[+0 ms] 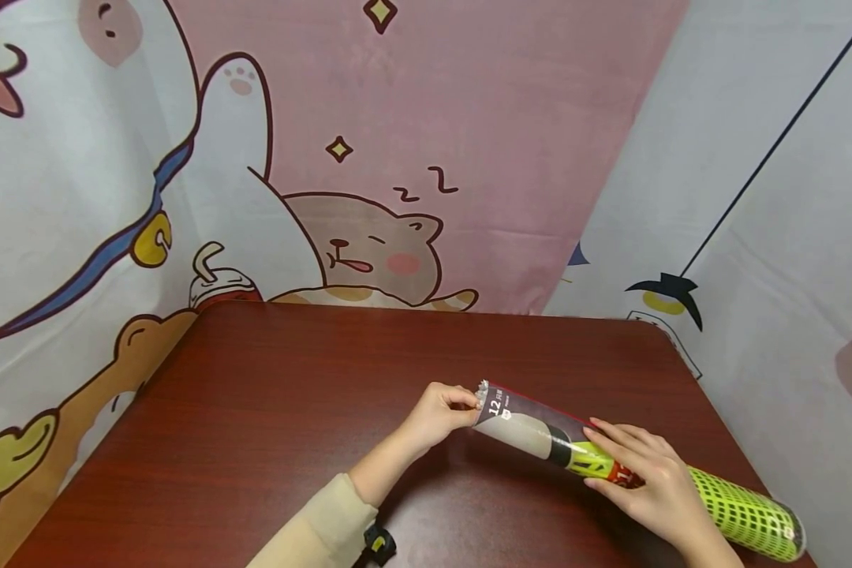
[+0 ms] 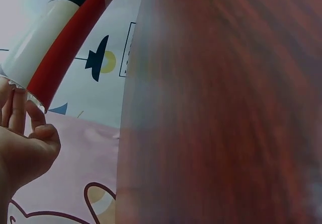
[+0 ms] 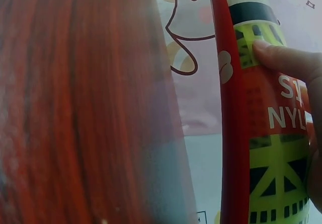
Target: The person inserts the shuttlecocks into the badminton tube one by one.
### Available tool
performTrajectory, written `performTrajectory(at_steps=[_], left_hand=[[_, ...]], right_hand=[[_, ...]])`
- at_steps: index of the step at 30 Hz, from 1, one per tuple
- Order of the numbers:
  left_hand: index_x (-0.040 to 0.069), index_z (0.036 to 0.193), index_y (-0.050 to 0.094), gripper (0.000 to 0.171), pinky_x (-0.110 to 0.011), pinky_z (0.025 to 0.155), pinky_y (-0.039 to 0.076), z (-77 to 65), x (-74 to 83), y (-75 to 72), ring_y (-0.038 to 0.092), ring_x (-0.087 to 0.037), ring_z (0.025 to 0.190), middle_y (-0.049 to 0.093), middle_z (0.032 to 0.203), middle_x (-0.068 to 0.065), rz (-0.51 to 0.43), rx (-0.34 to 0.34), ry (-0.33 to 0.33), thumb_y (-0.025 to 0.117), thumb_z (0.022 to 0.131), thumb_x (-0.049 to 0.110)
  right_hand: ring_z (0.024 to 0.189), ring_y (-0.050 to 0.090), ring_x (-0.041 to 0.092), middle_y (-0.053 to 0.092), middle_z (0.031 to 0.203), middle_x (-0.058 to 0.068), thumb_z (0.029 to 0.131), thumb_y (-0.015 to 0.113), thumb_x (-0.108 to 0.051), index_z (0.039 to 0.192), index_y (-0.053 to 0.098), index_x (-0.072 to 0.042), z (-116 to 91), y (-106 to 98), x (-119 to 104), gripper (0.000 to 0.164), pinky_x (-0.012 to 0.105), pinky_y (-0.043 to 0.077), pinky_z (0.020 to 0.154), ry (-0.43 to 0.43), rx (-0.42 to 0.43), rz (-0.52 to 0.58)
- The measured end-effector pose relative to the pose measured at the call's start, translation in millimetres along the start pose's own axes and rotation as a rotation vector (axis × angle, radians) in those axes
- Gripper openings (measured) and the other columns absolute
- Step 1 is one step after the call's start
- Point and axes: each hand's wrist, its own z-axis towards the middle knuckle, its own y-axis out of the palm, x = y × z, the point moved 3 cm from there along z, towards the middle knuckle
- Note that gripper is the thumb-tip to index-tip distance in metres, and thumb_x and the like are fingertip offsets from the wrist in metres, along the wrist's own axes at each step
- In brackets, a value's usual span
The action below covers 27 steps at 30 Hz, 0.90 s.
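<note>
A printed shuttlecock tube (image 1: 532,434) is held at a slant over the table, its left end higher than its yellow-green mesh-patterned right end. My left hand (image 1: 440,418) has its thumb and fingers curled at the left end, pinching at the crinkled pale rim (image 1: 482,392); the left wrist view shows these fingertips (image 2: 36,114) right at the rim. What lies inside that end is hidden. My right hand (image 1: 646,473) grips the tube around its middle from above, and in the right wrist view a finger (image 3: 282,58) presses on the printed side near the "NYL" lettering.
The dark red-brown wooden table (image 1: 255,418) stretches out under both arms. Behind it and along its sides hangs a cloth (image 1: 525,158) printed with cartoon animals. A small black device (image 1: 379,544) sits by the left sleeve (image 1: 334,521).
</note>
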Motion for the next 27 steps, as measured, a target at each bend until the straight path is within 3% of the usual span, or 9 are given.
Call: performTrajectory(at_steps=[7,11,15,19,22,27], left_hand=[[-0.021,0.083,0.064,0.01,-0.019,0.06,0.042,-2.9,25.5,5.7,0.052,-0.007,0.068,0.065,0.079,-0.016,0.012,-0.061,0.021,0.06,0.074,-0.021],[-0.019,0.081,0.065,0.01,-0.019,0.058,0.039,-3.3,33.8,7.7,0.049,-0.006,0.065,0.062,0.072,-0.004,0.05,-0.086,0.034,0.059,0.074,-0.02],[-0.018,0.082,0.067,0.01,-0.018,0.058,0.039,-1.7,31.1,7.5,0.049,-0.005,0.066,0.063,0.071,-0.001,0.066,-0.109,0.017,0.061,0.074,-0.019],[-0.016,0.084,0.069,0.012,-0.019,0.06,0.04,2.4,14.6,3.5,0.049,-0.004,0.069,0.065,0.074,-0.01,0.1,-0.153,0.013,0.063,0.074,-0.018],[-0.013,0.087,0.07,0.012,-0.02,0.062,0.041,4.2,2.4,-2.1,0.05,-0.005,0.07,0.064,0.075,-0.008,0.12,-0.195,0.006,0.064,0.077,-0.015],[-0.015,0.094,0.068,0.012,-0.021,0.066,0.045,2.2,3.2,-8.9,0.054,-0.007,0.074,0.064,0.08,-0.006,0.077,-0.248,0.011,0.065,0.084,-0.009]], right_hand=[[0.108,0.051,0.015,0.062,0.125,0.004,0.077,0.07,-0.058,0.125,0.066,-0.016,1,1,-1,0.064,0.018,0.025,0.096,-0.034,0.021,0.003],[0.108,0.051,0.015,0.062,0.125,0.003,0.07,0.08,-0.048,0.125,0.065,-0.016,1,1,-1,0.066,0.019,0.025,0.095,-0.033,0.006,0.001],[0.108,0.051,0.016,0.062,0.125,0.004,0.059,0.087,-0.032,0.125,0.066,-0.016,0,1,0,0.071,0.019,0.025,0.096,-0.039,0.005,-0.001],[0.109,0.051,0.016,0.061,0.127,0.003,0.058,0.088,-0.029,0.126,0.065,-0.017,-1,2,1,0.072,0.019,0.024,0.097,-0.018,-0.014,0.004],[0.11,0.05,0.016,0.061,0.127,0.003,0.057,0.089,-0.028,0.126,0.065,-0.018,-1,2,1,0.073,0.019,0.023,0.098,-0.002,-0.028,0.007],[0.11,0.05,0.014,0.061,0.127,0.004,0.059,0.088,-0.03,0.126,0.065,-0.017,1,0,0,0.073,0.018,0.023,0.098,-0.013,-0.014,0.013]])
